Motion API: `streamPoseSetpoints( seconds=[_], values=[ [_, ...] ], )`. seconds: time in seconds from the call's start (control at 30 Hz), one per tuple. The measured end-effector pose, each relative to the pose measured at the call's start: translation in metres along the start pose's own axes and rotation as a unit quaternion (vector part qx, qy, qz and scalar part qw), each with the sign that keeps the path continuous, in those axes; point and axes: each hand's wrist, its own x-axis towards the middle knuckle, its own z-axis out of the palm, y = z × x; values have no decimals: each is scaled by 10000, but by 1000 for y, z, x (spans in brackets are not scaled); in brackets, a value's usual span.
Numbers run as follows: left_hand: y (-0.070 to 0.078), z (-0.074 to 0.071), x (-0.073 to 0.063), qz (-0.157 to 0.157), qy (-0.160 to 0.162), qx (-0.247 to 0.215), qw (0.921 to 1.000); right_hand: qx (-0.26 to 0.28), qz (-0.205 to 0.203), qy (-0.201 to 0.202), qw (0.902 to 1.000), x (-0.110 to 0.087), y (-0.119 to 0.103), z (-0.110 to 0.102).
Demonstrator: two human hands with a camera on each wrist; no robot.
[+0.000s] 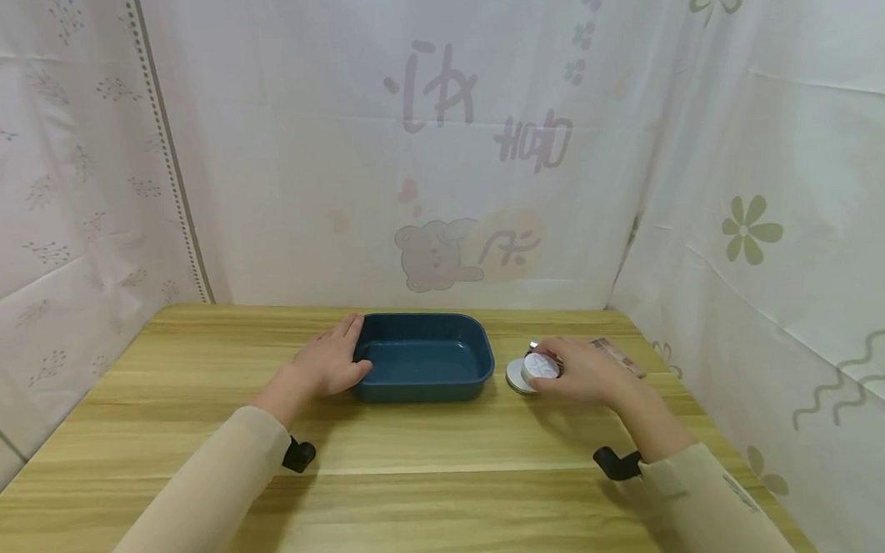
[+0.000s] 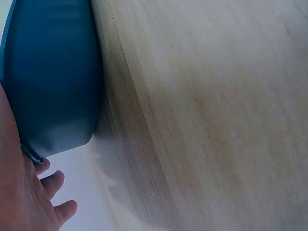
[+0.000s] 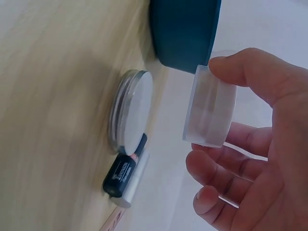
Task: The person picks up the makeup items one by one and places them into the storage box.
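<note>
My left hand [image 1: 329, 366] rests on the left end of a dark teal plastic bin [image 1: 418, 392], fingers along its rim and fairly straight. In the right wrist view, my right hand [image 3: 262, 130] pinches a small round jar [image 3: 210, 108] with frosted, translucent sides between thumb and fingers. From the head view its whitish round face shows a faint pattern. The jar is held above the table, close to a flat round compact [image 3: 137, 113] with a pale top. Beside that compact lie a small black bottle [image 3: 119, 175] with white lettering and a whitish tube [image 3: 135, 180].
A flat palette [image 1: 618, 356] lies behind my right hand, partly covered by it. The wooden table [image 1: 425, 511] meets printed white curtains [image 1: 293, 151] at its back and sides. Black wrist mounts [image 1: 299, 455] sit at both sleeves.
</note>
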Motion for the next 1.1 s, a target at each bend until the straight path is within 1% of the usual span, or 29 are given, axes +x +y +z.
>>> streamPoseSetpoints(
  seconds=[0.2, 0.37, 0.53, 0.73, 1.1],
  values=[
    [0, 0, -1, 20, -7, 5, 10000, 53, 203, -154, 9997, 10, -8, -4],
    [0, 0, -2, 1, -31, -56, 10000, 160, 76, -196, 9997, 23, -14, -5],
    [1, 0, -3, -18, -11, -99, 9999, 209, 39, -215, 9995, 32, -24, -6],
    [1, 0, -1, -32, 12, -104, 9999, 157, 26, -138, 9998, 39, -31, -2],
    [0, 1, -1, -57, 12, -130, 9999, 384, -69, -37, 9992, 47, -43, -1]
  ],
)
